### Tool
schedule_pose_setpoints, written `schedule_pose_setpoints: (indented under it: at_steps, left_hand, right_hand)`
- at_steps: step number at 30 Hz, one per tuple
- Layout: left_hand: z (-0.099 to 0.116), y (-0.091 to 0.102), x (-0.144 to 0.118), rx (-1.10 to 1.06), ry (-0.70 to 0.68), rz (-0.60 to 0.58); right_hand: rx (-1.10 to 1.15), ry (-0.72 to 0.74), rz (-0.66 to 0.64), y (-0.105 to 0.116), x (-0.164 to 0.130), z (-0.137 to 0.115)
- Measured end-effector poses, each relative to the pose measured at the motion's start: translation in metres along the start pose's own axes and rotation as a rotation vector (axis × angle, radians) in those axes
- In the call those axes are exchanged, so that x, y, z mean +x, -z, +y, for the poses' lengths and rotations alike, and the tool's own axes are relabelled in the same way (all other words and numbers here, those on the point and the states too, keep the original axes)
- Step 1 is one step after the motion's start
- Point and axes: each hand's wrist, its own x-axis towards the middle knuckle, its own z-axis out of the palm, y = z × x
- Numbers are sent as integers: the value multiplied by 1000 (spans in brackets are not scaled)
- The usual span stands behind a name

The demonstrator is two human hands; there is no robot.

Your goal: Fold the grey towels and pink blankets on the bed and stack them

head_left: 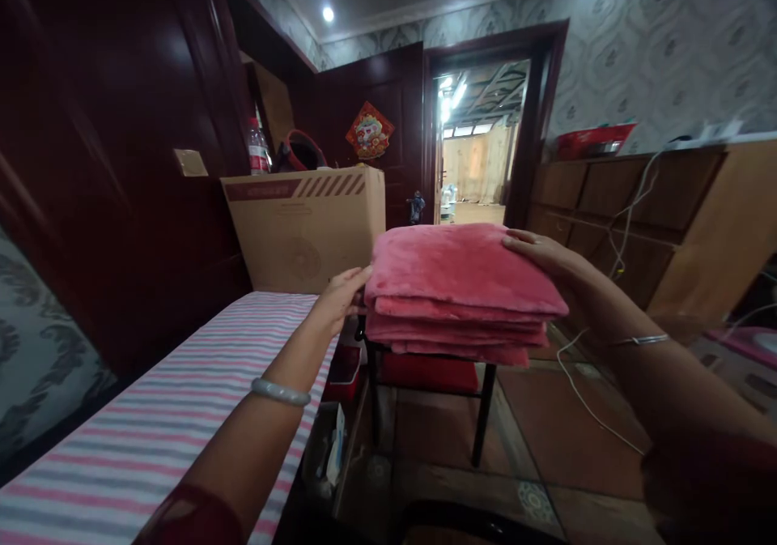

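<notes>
Folded pink blanket (456,286), centre of frame, several plush layers stacked flat, sitting on top of a black-legged stool (484,415) with a red seat pad showing under the stack. We read it as resting on the stool, though the contact is hidden by the lowest fold.

Our left hand (341,298) is at the blanket's left edge, just left of centre, fingers extended and pressed against the side of the stack, touching the upper folds. A pale bangle (280,392) sits on that wrist, lower left of centre.

Our right hand (537,252) lies on the blanket's upper right corner, right of centre, fingers flat on the top layer and thumb side down along the edge. Not pinching, more a flat press. A thin silver bracelet (640,340) is on that forearm.

Rest of scene: striped pink, white and grey bed cover (151,423) across lower left. Cardboard box (307,225) at the bed's far end, left of centre, with a plastic bottle (258,150) behind it. Dark wood panelling fills the upper left. Open doorway (479,144) at upper centre, red paper ornament (369,132) on the door leaf just left of it. Wooden cabinet (655,213) runs along the right side, white cable (583,395) trailing from it down to the tiled floor, lower right of the stool.
</notes>
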Motion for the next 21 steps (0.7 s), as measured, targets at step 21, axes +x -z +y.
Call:
schedule_pose_setpoints:
  at_steps: [21]
  left_hand:
    - [77,-18,93,-433,-437,16]
  right_hand:
    - [631,248,-3,-42,86,-101]
